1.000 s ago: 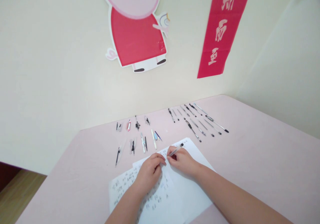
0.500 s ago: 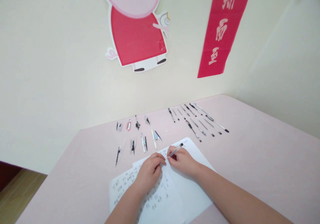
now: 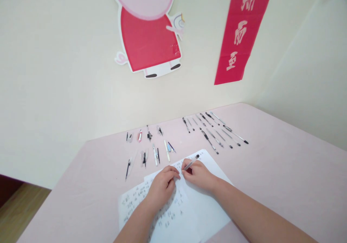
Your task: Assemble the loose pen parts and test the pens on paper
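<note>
My right hand [image 3: 197, 174] is closed round a clear pen [image 3: 191, 162] with a black end, which points up and to the right. Its tip is hidden by my fingers, close to the paper. Beneath both hands lie white sheets of paper [image 3: 208, 207]; the left part bears rows of dark handwriting, and more marks run along the top edge. My left hand [image 3: 164, 185] rests on the sheets just left of the pen hand, empty, with its fingers loosely bent over the paper.
Beyond the sheets to the left lie several pens taken apart, among them a white pen barrel [image 3: 167, 151] and a pink piece [image 3: 140, 135]. Several whole pens, one with a black grip [image 3: 205, 136], lie in two rows at the back right. The pink table [image 3: 284, 185] meets the wall behind.
The pen and my right hand have shifted very slightly to the right. My left hand stays in place on the paper.
</note>
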The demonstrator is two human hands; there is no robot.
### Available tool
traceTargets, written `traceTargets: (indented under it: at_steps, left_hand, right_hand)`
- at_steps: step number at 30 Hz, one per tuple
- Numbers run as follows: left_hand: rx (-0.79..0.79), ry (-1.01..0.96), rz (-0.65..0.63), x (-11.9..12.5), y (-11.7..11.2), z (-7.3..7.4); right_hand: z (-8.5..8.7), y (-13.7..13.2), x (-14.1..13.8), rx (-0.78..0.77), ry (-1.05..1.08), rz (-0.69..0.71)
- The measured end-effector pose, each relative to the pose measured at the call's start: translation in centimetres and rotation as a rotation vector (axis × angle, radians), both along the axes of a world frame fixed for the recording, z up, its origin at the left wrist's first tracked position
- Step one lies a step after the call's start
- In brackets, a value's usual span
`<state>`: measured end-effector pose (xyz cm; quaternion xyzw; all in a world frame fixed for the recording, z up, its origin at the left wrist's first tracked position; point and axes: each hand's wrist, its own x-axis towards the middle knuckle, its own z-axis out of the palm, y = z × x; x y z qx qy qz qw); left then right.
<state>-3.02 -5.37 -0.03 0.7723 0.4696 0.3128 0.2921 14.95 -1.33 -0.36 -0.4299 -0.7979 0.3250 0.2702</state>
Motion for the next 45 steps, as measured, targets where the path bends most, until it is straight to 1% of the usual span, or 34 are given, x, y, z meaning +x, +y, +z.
traceTargets:
  at_steps: [11,27,32,37,41,45]
  left_hand:
    - [-0.005,0.007,0.006,-0.01,0.0,0.21]
    - [-0.007,0.013,-0.003,-0.04,-0.01,0.01]
    - [-0.004,0.009,0.004,-0.06,-0.02,-0.05]
    - [0.001,0.008,0.004,-0.09,-0.01,-0.07]
    - [-0.006,0.021,0.01,-0.09,-0.02,-0.03]
    - [-0.009,0.027,0.009,-0.08,-0.06,0.01]
  right_hand:
    - [0.17,0.01,0.03,-0.008,0.002,-0.018]
    - [-0.18,0.01,0.02,0.004,0.0,0.005]
    - [-0.05,0.01,0.03,0.009,0.004,-0.004]
    - [0.06,-0.07,0.15,0.006,0.016,0.019]
    - [-0.06,-0.04,0.22,-0.007,0.032,-0.012]
    - [-0.05,0.01,0.21,0.013,0.045,-0.055]
